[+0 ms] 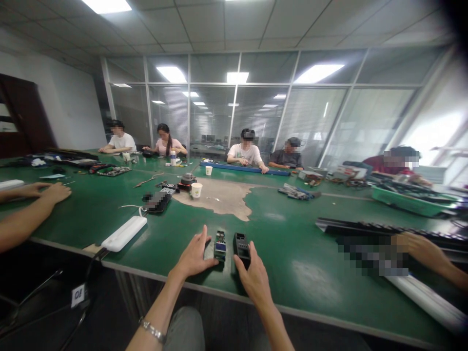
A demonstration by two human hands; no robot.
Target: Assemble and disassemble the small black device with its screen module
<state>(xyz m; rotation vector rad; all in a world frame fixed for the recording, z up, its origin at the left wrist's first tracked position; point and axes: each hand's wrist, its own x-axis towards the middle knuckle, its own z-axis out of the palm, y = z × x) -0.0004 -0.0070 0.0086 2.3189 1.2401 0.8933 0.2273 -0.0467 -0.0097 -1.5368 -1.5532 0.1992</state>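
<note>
Left hand (196, 253) and right hand (257, 278) flanked circuit board (220, 246) and black casing (241, 245).
The left grip was spread; whether the right one pinched the casing, I could not tell. Both lay side by side on the worktop (285, 234), likely for easy reach.

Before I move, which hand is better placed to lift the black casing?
Probably the right hand: its thumb and fingers are at the black casing's near end, though a firm hold cannot be told. The left hand is farther away, beside the circuit board.
</note>
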